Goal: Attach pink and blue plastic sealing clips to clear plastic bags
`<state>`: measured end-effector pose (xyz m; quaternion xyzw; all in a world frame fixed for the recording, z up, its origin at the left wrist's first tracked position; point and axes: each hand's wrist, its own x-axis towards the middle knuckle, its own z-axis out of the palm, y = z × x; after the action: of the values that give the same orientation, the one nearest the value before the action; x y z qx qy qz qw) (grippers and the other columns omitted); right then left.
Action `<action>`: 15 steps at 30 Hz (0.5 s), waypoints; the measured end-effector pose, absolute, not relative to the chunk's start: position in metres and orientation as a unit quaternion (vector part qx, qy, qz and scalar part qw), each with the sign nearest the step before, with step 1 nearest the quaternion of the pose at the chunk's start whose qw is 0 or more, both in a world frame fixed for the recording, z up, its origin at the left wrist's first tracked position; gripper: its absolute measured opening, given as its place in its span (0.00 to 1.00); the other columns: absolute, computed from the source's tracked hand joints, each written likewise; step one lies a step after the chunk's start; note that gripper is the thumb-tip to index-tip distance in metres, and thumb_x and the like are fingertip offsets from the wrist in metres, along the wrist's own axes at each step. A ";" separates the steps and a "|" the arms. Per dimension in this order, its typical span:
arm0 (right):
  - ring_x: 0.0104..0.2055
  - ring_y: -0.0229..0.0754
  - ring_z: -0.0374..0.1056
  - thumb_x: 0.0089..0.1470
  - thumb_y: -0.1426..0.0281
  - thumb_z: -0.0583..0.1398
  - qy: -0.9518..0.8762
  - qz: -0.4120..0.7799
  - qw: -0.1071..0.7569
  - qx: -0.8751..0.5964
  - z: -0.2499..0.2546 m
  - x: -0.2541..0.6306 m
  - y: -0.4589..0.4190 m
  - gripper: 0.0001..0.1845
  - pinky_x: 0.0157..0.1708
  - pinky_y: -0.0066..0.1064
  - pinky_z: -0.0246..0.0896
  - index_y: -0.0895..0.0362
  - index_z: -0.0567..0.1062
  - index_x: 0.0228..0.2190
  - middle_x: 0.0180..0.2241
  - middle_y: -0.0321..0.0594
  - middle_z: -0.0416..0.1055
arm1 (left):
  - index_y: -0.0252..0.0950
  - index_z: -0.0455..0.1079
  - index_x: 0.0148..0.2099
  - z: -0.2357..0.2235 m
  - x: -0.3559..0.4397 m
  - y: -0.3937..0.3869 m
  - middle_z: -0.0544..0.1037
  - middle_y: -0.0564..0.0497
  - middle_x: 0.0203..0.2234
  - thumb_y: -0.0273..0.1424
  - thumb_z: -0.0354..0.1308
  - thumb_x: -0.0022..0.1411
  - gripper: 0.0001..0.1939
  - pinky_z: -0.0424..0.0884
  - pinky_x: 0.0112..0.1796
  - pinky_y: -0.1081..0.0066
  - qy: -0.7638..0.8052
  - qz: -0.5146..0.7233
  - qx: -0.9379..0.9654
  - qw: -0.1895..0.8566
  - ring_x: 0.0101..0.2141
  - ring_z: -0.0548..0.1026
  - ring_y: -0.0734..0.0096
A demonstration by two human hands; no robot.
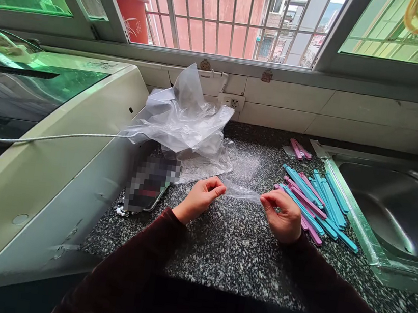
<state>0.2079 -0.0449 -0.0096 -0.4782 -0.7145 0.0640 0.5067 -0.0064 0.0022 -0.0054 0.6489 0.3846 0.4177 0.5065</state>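
Note:
Between my two hands a small clear plastic bag [243, 192] is stretched sideways above the speckled counter. My left hand [203, 197] pinches its left end, thumb against the bent fingers. At the other end my right hand [282, 215] is closed on it in the same way. Just right of that hand lies a loose pile of blue and pink plastic strips [316, 201], some partly hidden by the hand. A heap of larger crumpled clear plastic bags [187, 117] sits behind my left hand.
A phone [149, 184], its screen blurred out, lies left of my left hand. A pale, bulky appliance [88, 161] borders the counter on the left, with a white cable [53, 136] across it. A steel sink [366, 249] is at the right; a few pink strips [300, 149] lie near the wall.

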 end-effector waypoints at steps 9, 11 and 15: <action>0.24 0.36 0.60 0.52 0.70 0.57 -0.704 0.120 0.514 -0.476 -0.005 0.208 -0.046 0.05 0.22 0.29 0.58 0.56 0.71 0.26 0.23 0.37 0.65 | 0.35 0.60 0.22 -0.003 -0.007 0.000 0.60 0.56 0.19 0.43 0.55 0.53 0.18 0.56 0.27 0.73 0.377 0.459 0.635 0.494 0.24 0.57 0.76; 0.23 0.35 0.60 0.51 0.69 0.58 -0.711 0.122 0.509 -0.469 -0.006 0.207 -0.046 0.04 0.22 0.29 0.58 0.57 0.71 0.28 0.23 0.37 0.66 | 0.35 0.60 0.22 -0.006 -0.008 0.002 0.59 0.56 0.19 0.43 0.55 0.53 0.18 0.56 0.27 0.73 0.375 0.469 0.618 0.507 0.23 0.57 0.76; 0.23 0.35 0.59 0.49 0.69 0.59 -0.723 0.111 0.489 -0.475 -0.008 0.206 -0.044 0.04 0.22 0.28 0.58 0.57 0.71 0.29 0.23 0.36 0.66 | 0.34 0.62 0.23 -0.012 -0.009 0.005 0.60 0.56 0.19 0.42 0.56 0.54 0.17 0.56 0.27 0.74 0.360 0.481 0.607 0.521 0.24 0.57 0.76</action>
<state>0.2062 -0.0443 -0.0082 -0.4755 -0.7229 0.1107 0.4889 -0.0089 0.0047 -0.0116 0.6065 0.3602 0.4809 0.5207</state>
